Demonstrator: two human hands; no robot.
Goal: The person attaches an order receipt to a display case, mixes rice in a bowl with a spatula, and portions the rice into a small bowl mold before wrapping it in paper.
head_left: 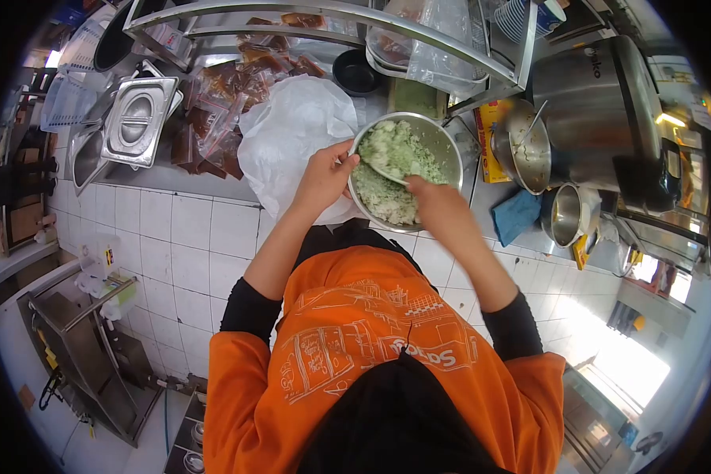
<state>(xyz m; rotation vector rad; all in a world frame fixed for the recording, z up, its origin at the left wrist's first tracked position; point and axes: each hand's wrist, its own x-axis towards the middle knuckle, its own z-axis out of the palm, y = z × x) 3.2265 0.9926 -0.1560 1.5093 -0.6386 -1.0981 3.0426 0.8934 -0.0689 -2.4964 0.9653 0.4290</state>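
Note:
A round metal bowl [456, 158] holds a white and green grainy mix that looks like rice with chopped herbs [407, 150]. My left hand [329, 175] grips the bowl's left rim, thumb on top and fingers partly hidden beneath. In my right hand [441, 212], closed over the bowl's near right side, is the handle of a pale spoon [383, 172]. The spoon's head lies under a heap of the mix. Left of the bowl a crumpled sheet of translucent plastic [296, 126] covers the counter, close to my left forearm.
Bags of brown sauce [241, 91] lie behind the plastic, beside a lidded steel pan [138, 118]. A metal shelf frame [332, 9] crosses above the counter. To the right are a used bowl [529, 158], a blue cloth [517, 216] and a large steel cooker [584, 110].

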